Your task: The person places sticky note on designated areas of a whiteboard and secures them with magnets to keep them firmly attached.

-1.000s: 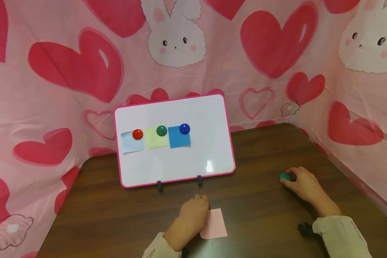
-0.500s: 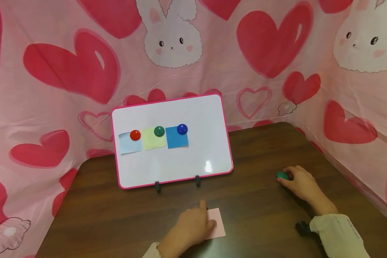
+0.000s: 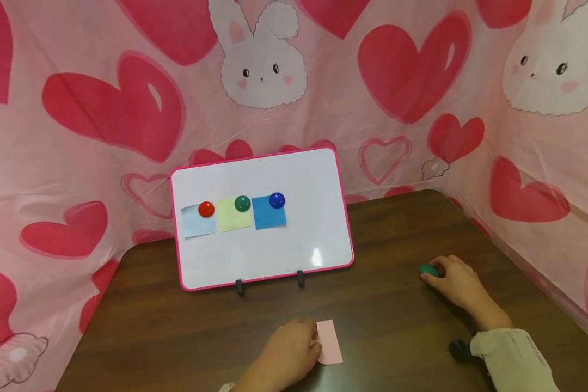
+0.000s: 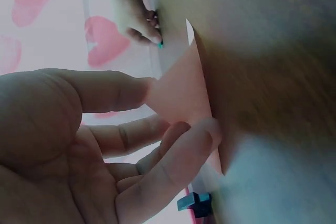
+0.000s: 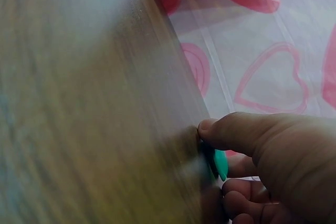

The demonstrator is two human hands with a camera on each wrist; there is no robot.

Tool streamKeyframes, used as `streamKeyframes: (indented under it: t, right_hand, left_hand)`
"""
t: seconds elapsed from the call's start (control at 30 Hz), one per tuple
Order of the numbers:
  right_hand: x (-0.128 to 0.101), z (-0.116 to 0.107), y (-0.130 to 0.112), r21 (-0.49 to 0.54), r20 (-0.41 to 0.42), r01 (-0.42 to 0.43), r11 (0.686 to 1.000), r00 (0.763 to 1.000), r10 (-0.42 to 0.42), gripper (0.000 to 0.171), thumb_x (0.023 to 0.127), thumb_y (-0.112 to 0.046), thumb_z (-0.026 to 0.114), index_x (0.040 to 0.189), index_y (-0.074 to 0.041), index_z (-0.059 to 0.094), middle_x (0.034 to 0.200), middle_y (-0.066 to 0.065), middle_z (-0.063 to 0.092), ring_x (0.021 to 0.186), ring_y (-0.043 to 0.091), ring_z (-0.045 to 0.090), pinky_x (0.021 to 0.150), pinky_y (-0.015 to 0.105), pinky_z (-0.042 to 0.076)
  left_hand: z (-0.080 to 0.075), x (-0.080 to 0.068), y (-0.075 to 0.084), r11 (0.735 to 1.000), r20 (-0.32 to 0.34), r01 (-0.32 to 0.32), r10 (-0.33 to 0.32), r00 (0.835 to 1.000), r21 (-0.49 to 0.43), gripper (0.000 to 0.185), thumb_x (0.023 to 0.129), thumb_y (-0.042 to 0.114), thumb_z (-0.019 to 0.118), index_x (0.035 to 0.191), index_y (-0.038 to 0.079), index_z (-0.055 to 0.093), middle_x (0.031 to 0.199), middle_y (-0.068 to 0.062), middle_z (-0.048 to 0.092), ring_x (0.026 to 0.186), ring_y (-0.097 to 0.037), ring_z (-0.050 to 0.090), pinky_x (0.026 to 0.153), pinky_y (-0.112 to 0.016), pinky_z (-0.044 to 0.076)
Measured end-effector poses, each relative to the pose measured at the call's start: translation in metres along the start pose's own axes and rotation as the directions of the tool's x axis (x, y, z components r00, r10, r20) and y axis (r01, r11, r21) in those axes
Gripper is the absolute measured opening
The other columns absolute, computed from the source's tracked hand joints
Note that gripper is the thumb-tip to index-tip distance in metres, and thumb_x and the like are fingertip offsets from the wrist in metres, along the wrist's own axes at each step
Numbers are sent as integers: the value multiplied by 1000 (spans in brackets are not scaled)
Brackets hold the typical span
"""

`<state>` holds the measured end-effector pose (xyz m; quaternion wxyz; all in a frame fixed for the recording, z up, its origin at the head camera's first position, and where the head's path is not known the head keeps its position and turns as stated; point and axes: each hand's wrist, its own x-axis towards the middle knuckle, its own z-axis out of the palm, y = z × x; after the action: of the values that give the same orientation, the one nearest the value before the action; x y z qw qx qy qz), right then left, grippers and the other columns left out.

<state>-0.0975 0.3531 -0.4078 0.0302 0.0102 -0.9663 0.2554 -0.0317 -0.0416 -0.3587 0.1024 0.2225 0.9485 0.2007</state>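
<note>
Near the table's front, my left hand point(image 3: 286, 354) pinches the left edge of a pink sticky note point(image 3: 330, 344). In the left wrist view that side of the pink paper point(image 4: 181, 87) is bent up off the wood, with the thumb at its raised corner. At the right, my right hand point(image 3: 458, 286) holds a round green magnet point(image 3: 429, 270) low at the tabletop, between thumb and fingers. The right wrist view shows the magnet's green edge point(image 5: 220, 164), partly covered by the hand.
A pink-framed whiteboard point(image 3: 313, 228) leans at the back on two black clips point(image 3: 301, 278). On it, red point(image 3: 206, 209), green point(image 3: 242, 203) and blue point(image 3: 276, 200) magnets hold light blue, yellow and blue notes. A heart-patterned cloth point(image 3: 323, 92) hangs behind the brown table point(image 3: 387, 326).
My left hand's index finger, stretched out over the pink note half a second ago, has drawn back, and the hand now pinches its left edge. The right hand stays at the green magnet.
</note>
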Motion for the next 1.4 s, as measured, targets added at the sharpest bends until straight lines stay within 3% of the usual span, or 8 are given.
streamKeyframes:
  t: [0.2, 0.4, 0.63, 0.83, 1.03, 1.13, 1.27, 1.4]
  right_hand:
    - [1, 1, 0, 2, -10, 6, 1000, 1000, -6, 49, 89, -32, 77, 112, 8, 63, 100, 22, 59, 90, 39, 59, 75, 58, 47]
    - [-1, 0, 0, -2, -3, -3, 1000, 1000, 3, 50, 89, -32, 77, 113, 9, 63, 99, 22, 59, 90, 39, 59, 76, 59, 47]
    - [-2, 1, 1, 3, -8, -1, 1000, 1000, 1, 48, 88, -31, 78, 112, 8, 64, 99, 21, 59, 89, 38, 59, 74, 57, 47]
    - [-2, 0, 0, 6, 1, -8, 1000, 1000, 8, 49, 89, -32, 78, 113, 8, 63, 98, 20, 59, 88, 37, 59, 73, 56, 48]
    - [-2, -1, 0, 9, -4, -3, 1000, 1000, 3, 50, 90, -33, 76, 115, 8, 63, 101, 23, 60, 91, 39, 59, 75, 59, 47]
    - [-2, -1, 0, 10, -13, 4, 1000, 1000, -4, 49, 91, -34, 75, 115, 7, 63, 103, 24, 60, 92, 41, 59, 76, 60, 47]
    - [-2, 0, 0, 14, -24, 9, 1000, 1000, -9, 48, 92, -34, 75, 115, 6, 63, 102, 23, 61, 91, 39, 59, 76, 60, 47]
    - [-2, 0, 0, 14, -30, 8, 1000, 1000, -8, 48, 91, -33, 75, 114, 7, 63, 101, 23, 61, 90, 39, 59, 75, 59, 47]
  left_hand:
    - [-3, -3, 5, 1000, -19, -2, 3, 1000, 13, 11, 82, 13, 71, 91, 12, 64, 82, -1, 57, 68, -19, 56, 61, -36, 48]
    - [-3, -4, 6, 997, -29, -79, 79, 996, 18, 15, 83, 3, 67, 87, 16, 60, 82, 1, 56, 67, -16, 55, 61, -32, 49]
    - [-10, -7, 10, 993, -60, -116, 115, 992, -22, 18, 84, -3, 64, 86, 15, 61, 84, 4, 53, 65, -12, 53, 60, -29, 49]
    - [-20, -9, 12, 970, -61, -235, 231, 971, -60, 23, 85, -5, 62, 89, 16, 67, 87, 7, 54, 70, -7, 54, 65, -22, 49]
    - [-34, 7, 6, 940, -95, -326, 317, 944, -104, 28, 89, -10, 60, 99, 9, 76, 97, 4, 65, 90, -9, 65, 81, -24, 53]
    - [-42, 21, 0, 941, -151, -302, 279, 948, -156, 32, 89, -12, 57, 107, 7, 75, 103, 2, 66, 95, -12, 64, 84, -27, 53]
    - [-53, 46, -7, 947, -238, -217, 160, 958, -238, 31, 91, -8, 57, 113, 5, 75, 108, -1, 66, 94, -16, 61, 84, -32, 54]
    - [-62, 76, -16, 922, -345, -156, 26, 938, -355, 30, 93, -5, 56, 116, 4, 74, 112, -5, 67, 91, -21, 62, 79, -35, 56]
